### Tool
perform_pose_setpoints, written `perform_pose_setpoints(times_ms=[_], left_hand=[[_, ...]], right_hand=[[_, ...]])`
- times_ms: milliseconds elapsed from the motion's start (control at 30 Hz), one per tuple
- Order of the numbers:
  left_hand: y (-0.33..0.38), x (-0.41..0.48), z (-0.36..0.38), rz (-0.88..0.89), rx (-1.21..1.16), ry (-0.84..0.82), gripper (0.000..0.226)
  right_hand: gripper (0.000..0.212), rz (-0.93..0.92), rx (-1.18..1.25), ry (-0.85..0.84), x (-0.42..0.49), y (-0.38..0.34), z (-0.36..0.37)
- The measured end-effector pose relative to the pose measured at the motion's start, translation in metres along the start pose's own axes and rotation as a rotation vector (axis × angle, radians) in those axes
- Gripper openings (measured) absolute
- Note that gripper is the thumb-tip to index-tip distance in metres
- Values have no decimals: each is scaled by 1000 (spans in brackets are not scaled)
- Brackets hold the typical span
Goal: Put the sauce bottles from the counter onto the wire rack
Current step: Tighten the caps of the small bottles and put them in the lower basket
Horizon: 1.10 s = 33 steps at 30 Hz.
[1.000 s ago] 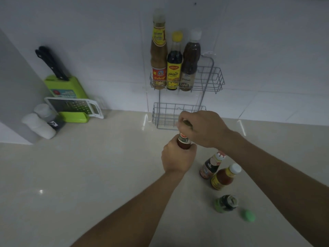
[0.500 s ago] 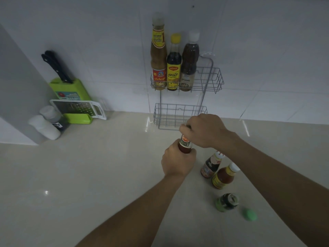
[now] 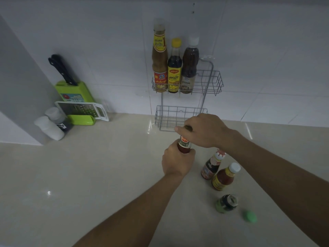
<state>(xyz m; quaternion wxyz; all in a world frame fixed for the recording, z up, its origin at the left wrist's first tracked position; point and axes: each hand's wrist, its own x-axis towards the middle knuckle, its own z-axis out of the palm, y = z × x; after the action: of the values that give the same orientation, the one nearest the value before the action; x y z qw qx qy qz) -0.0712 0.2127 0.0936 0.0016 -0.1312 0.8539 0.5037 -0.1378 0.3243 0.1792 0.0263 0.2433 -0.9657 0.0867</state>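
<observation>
Bottle (image 3: 184, 144) body in left hand (image 3: 177, 162), right hand (image 3: 204, 130) gripping its cap.

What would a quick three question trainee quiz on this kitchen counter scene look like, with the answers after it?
1. True or false: the lower basket of the wire rack holds two bottles.
2. How many bottles stand in the upper basket?
3. Which hand covers the top of the red sauce bottle: A left hand, B right hand?

Key
1. False; no bottles show in it.
2. Three.
3. B; the left hand grips its body.
</observation>
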Motion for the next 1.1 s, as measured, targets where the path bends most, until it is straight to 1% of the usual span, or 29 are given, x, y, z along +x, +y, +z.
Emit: perform_pose_setpoints(times_ms=[67, 167, 267, 333, 400, 467, 567, 600, 667, 767, 833, 867, 933, 1000, 1033, 1100], left_hand=[[2, 2, 1, 3, -12, 19, 20], [3, 3, 5, 12, 12, 66, 19], [-2, 0, 11, 4, 22, 97, 19], [-7, 1, 13, -1, 21, 100, 20], [-10, 5, 11, -2, 10, 86, 20], [-11, 11, 6, -12, -48, 52, 23], [-9, 24, -1, -4, -149, 3, 43], [-7, 28, -2, 9, -170, -7, 52], [-4, 37, -3, 31, -217, -21, 61], [-6, 55, -4, 83, -305, -69, 61], [-11, 69, -5, 109, -305, -107, 64], [-13, 76, -7, 106, -303, -119, 62], [-17, 90, -11, 37, -330, -122, 59], [-21, 106, -15, -40, -310, -104, 67], [-23, 115, -16, -59, -279, -111, 67], [-23, 132, -17, -89, -207, -155, 56]], right_hand=[[57, -34, -11, 54, 0, 0, 0], [49, 35, -52, 143, 1, -2, 8], [48, 87, -55, 153, 2, -5, 19], [49, 114, 56, 149, -1, -5, 27], [57, 196, 286, 136, -4, -4, 33], [63, 275, 511, 67, -6, -2, 36], [45, 246, 711, -171, -7, -2, 46], [44, 246, 756, -207, -6, -1, 51], [41, 251, 797, -167, -2, 0, 56], [31, 202, 763, -98, 12, 4, 56], [30, 186, 742, -92, 25, 8, 53], [31, 183, 736, -85, 31, 11, 52], [32, 187, 724, -43, 47, 17, 50], [35, 208, 744, 30, 64, 21, 49], [36, 218, 761, 78, 72, 23, 49], [38, 227, 778, 193, 90, 25, 49]])
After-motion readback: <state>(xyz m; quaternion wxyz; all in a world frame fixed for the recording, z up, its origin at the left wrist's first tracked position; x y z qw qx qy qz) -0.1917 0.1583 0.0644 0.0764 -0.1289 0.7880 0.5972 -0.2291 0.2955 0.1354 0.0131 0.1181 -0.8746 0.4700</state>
